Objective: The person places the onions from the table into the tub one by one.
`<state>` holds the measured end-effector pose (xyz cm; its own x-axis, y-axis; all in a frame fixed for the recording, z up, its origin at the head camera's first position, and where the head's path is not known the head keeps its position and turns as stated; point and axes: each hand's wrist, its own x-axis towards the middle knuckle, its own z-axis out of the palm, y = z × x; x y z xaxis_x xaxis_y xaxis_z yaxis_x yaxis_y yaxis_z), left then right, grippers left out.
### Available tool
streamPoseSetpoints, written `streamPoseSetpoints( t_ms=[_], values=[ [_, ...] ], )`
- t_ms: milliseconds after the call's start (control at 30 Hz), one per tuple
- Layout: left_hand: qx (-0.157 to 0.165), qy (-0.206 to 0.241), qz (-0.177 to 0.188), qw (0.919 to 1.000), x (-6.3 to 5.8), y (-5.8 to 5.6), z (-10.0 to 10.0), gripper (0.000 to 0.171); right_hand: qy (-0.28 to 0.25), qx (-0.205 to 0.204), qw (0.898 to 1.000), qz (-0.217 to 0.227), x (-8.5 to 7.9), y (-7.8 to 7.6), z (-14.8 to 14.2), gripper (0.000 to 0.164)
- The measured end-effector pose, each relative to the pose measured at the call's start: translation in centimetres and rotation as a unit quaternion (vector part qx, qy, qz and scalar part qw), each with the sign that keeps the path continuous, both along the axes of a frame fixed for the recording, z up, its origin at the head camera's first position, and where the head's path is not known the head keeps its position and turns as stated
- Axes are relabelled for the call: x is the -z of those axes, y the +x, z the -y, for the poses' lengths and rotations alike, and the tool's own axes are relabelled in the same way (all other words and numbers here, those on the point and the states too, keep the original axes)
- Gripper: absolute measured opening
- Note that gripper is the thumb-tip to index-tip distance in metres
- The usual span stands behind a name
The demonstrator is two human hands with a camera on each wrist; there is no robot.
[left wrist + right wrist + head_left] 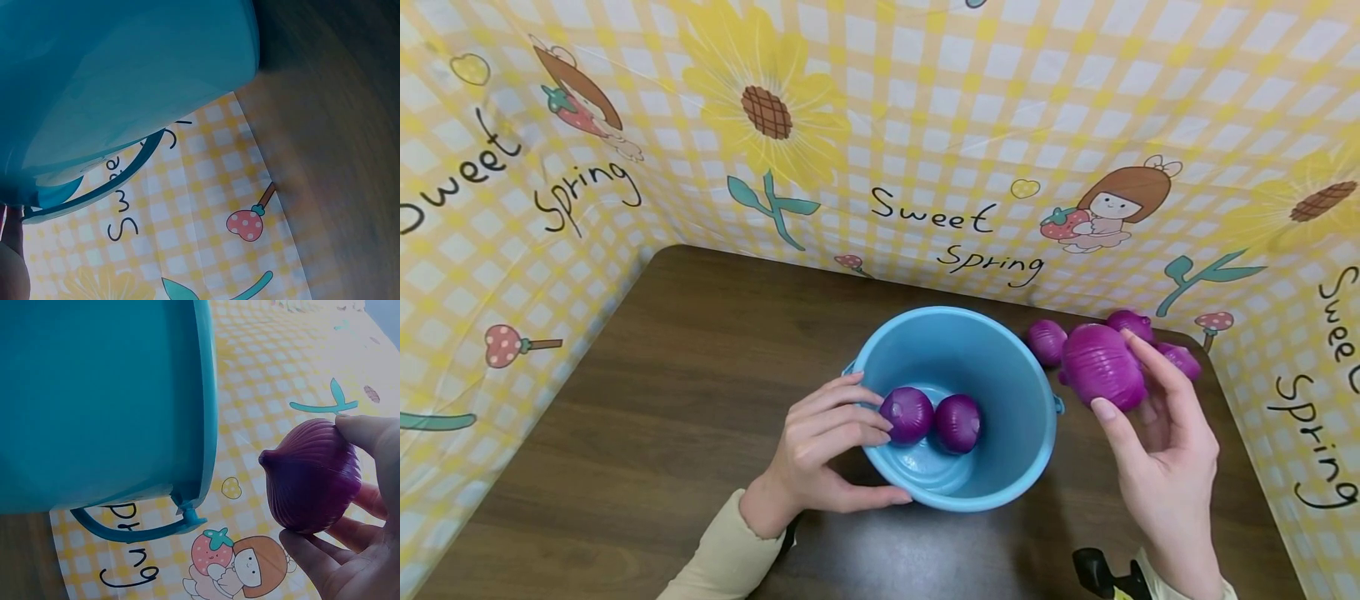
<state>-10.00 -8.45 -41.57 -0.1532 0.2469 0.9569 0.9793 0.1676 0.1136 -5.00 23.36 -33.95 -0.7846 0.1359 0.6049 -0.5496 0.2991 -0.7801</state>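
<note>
Nearest the camera: the right hand (1172, 475), lifted above the desk (700, 358), with a light sleeve and a black device (1093, 571) at its wrist.
Right hand's grip: partly spread, only as wide as the onion between thumb and fingers.
Held onion (1101, 367): large, purple and ridged, in the air to the right of the bucket (985, 354); the right wrist view shows its pointed tip turned toward the bucket, with a gap between the two.
Left hand (827, 450): fingers bent over the bucket's left rim, thumb along the near edge, holding it there; whether the fingertips also touch the onion behind them, I cannot tell.
Bucket: blue, upright on the desk, its handle (137, 535) hanging down on the far side.
Inside the bucket: two purple onions at the bottom, a left one (908, 415) and a right one (958, 423), side by side.
Loose onions: three visible on the desk beyond the held one, a left one (1047, 342) near the bucket, a far one (1129, 323) and a right one (1180, 361) toward the corner.
Backdrop: yellow-and-white checked cloth (925, 100) with sunflowers, cartoon girls and "Sweet Spring" lettering, standing around the desk.
</note>
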Motion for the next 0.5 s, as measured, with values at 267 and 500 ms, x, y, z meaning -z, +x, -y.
streamPoseSetpoints(
  t_ms=[267,500],
  values=[
    [0.000,0.000,0.002,1.0000,0.06,0.02,-0.01,0.047,-0.001,-0.017,1.000,-0.008,-0.14,-0.07,0.26,0.058],
    [0.002,0.002,-0.001,1.0000,0.00,-0.03,-0.04,0.047,-0.004,-0.031,1.000,0.003,-0.36,-0.07,0.68,0.058]
  ],
)
